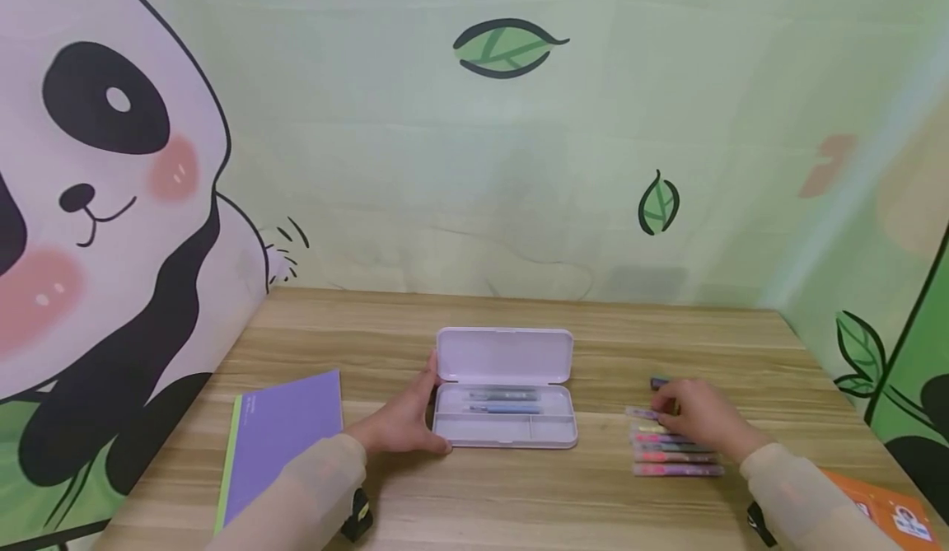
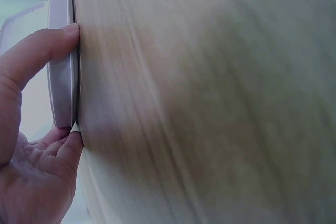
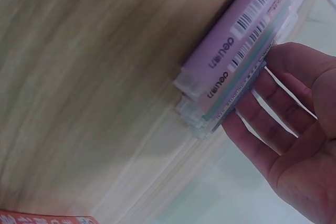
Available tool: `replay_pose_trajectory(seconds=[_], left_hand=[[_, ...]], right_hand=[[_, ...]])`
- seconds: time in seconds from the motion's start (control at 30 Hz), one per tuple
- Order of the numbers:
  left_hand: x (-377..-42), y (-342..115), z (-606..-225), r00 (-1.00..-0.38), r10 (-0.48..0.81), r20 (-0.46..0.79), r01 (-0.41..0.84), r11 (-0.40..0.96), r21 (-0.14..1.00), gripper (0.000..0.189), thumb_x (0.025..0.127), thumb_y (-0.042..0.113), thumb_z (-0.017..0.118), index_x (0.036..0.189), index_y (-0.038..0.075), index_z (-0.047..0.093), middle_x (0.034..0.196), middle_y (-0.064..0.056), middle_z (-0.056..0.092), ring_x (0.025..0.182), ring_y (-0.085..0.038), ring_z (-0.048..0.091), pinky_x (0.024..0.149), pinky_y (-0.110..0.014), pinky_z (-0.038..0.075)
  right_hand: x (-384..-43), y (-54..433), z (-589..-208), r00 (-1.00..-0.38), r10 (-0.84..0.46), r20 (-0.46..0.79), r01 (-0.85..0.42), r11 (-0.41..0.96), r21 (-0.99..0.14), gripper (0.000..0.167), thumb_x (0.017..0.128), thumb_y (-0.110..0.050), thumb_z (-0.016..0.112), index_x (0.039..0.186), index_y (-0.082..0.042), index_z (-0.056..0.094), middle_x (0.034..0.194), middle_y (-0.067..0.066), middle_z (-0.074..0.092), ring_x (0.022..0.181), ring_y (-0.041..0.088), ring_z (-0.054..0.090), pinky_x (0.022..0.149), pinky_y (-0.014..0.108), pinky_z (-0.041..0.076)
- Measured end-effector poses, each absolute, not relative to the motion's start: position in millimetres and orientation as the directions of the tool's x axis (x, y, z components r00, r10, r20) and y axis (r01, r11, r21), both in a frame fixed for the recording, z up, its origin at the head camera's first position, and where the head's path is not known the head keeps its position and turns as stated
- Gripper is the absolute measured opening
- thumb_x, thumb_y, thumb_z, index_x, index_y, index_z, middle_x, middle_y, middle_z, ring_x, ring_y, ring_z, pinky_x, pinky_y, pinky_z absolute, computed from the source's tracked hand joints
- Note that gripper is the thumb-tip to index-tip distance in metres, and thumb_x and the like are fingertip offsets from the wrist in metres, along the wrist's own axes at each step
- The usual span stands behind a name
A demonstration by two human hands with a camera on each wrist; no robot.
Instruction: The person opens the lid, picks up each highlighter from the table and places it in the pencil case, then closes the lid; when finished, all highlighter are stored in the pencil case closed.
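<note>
An open white pencil case [image 1: 504, 429] stands mid-table with its lid raised. Two pens, a grey one [image 1: 502, 395] and a blue one [image 1: 506, 409], lie in its back compartment. My left hand [image 1: 400, 415] grips the case's left end; in the left wrist view the thumb [image 2: 60, 43] presses on the front wall and the fingers curl round the end. To the right, several coloured pens [image 1: 678, 470] lie side by side in a row. My right hand [image 1: 700, 419] reaches over the far end of that row, thumb and fingers pinching a light purple pen [image 1: 639, 412]. A dark pen tip [image 1: 658, 383] shows behind the hand.
A purple notebook [image 1: 285, 436] with a green spine lies left on the wooden table [image 1: 474, 493]. An orange printed item [image 1: 885, 510] lies at the front right, partly under the right sleeve. A wall cloth with a panda [image 1: 111, 172] hangs behind.
</note>
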State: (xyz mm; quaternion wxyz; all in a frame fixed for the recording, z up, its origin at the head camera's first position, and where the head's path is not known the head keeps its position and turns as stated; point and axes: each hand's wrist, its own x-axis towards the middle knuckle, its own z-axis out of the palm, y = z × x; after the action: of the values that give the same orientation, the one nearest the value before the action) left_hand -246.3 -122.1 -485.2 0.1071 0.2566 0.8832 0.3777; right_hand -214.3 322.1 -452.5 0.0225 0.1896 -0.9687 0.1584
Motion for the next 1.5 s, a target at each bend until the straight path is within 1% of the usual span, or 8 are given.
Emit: replay_pose_trajectory(seconds=[0.1, 0.3, 0.43, 0.77, 0.97, 1.13, 1.27, 1.5], left_hand=[[-246.1, -122.1, -485.0, -0.843, 0.537, 0.016, 0.380, 0.575, 0.725, 0.138, 0.063, 0.017, 0.090, 0.152, 0.001, -0.014, 0.147, -0.021, 0.037, 0.134, -0.028, 0.037, 0.115, -0.047, 0.025], [-246.3, -122.5, -485.8, -0.837, 0.547, 0.022, 0.382, 0.556, 0.738, 0.138, 0.063, 0.017, 0.090, 0.152, 0.001, -0.015, 0.156, -0.023, 0.024, 0.141, -0.030, 0.030, 0.116, -0.048, 0.022], [-246.2, -122.4, -486.2, -0.837, 0.547, 0.018, 0.377, 0.552, 0.744, 0.138, 0.064, 0.017, 0.090, 0.152, 0.003, -0.016, 0.158, -0.022, 0.018, 0.143, -0.030, 0.027, 0.116, -0.048, 0.022], [-246.6, -122.8, -487.8, -0.835, 0.549, 0.025, 0.384, 0.550, 0.742, 0.139, 0.063, 0.016, 0.090, 0.152, 0.002, -0.016, 0.157, -0.021, 0.021, 0.142, -0.028, 0.029, 0.116, -0.048, 0.022], [-246.3, -123.2, -486.6, -0.835, 0.550, 0.026, 0.381, 0.544, 0.748, 0.139, 0.063, 0.016, 0.090, 0.152, 0.002, -0.016, 0.158, -0.022, 0.019, 0.142, -0.029, 0.028, 0.116, -0.049, 0.022], [-246.0, -122.2, -485.4, -0.837, 0.547, 0.021, 0.375, 0.545, 0.750, 0.139, 0.063, 0.014, 0.090, 0.152, 0.003, -0.016, 0.158, -0.021, 0.020, 0.142, -0.029, 0.029, 0.116, -0.048, 0.022], [-246.3, -121.6, -485.8, -0.838, 0.545, 0.024, 0.382, 0.555, 0.739, 0.139, 0.062, 0.015, 0.090, 0.152, 0.002, -0.015, 0.156, -0.022, 0.022, 0.141, -0.029, 0.030, 0.116, -0.048, 0.022], [-247.2, -122.4, -487.2, -0.837, 0.547, 0.023, 0.375, 0.543, 0.751, 0.139, 0.062, 0.014, 0.090, 0.152, 0.004, -0.016, 0.158, -0.021, 0.018, 0.142, -0.029, 0.029, 0.116, -0.048, 0.022]], right_hand=[[-215.7, 322.9, -453.9, -0.929, -0.356, 0.102, -0.370, 0.880, -0.297, 0.009, 0.076, -0.005, 0.076, 0.080, -0.011, 0.071, 0.075, -0.005, 0.065, 0.069, 0.009, 0.057, 0.062, 0.029, 0.048], [-218.8, 324.5, -455.3, -0.932, -0.352, 0.086, -0.361, 0.880, -0.308, 0.009, 0.076, -0.005, 0.076, 0.080, -0.011, 0.071, 0.075, -0.005, 0.064, 0.068, 0.008, 0.055, 0.061, 0.029, 0.047], [-220.1, 323.2, -454.9, -0.934, -0.347, 0.089, -0.357, 0.885, -0.300, 0.008, 0.077, -0.005, 0.075, 0.080, -0.011, 0.071, 0.074, -0.006, 0.063, 0.068, 0.006, 0.053, 0.061, 0.028, 0.046], [-218.6, 302.7, -438.9, -0.918, -0.377, 0.119, -0.395, 0.881, -0.261, 0.008, 0.080, -0.010, 0.076, 0.080, -0.016, 0.070, 0.074, -0.009, 0.061, 0.066, 0.003, 0.051, 0.059, 0.026, 0.044], [-220.2, 283.7, -430.0, -0.903, -0.408, 0.136, -0.430, 0.864, -0.261, 0.008, 0.082, -0.013, 0.075, 0.080, -0.019, 0.070, 0.071, -0.011, 0.060, 0.062, 0.001, 0.047, 0.056, 0.023, 0.040], [-225.9, 267.5, -426.5, -0.882, -0.443, 0.161, -0.471, 0.834, -0.288, 0.008, 0.081, -0.011, 0.075, 0.080, -0.017, 0.070, 0.071, -0.012, 0.059, 0.062, 0.001, 0.046, 0.056, 0.022, 0.040], [-230.9, 252.4, -423.4, -0.860, -0.475, 0.186, -0.509, 0.814, -0.279, 0.007, 0.081, -0.010, 0.075, 0.080, -0.016, 0.071, 0.071, -0.012, 0.060, 0.063, 0.001, 0.048, 0.057, 0.022, 0.041], [-239.3, 219.2, -421.1, -0.833, -0.516, 0.201, -0.553, 0.787, -0.273, 0.006, 0.080, -0.010, 0.075, 0.080, -0.015, 0.071, 0.071, -0.010, 0.061, 0.064, 0.004, 0.051, 0.059, 0.022, 0.042]])
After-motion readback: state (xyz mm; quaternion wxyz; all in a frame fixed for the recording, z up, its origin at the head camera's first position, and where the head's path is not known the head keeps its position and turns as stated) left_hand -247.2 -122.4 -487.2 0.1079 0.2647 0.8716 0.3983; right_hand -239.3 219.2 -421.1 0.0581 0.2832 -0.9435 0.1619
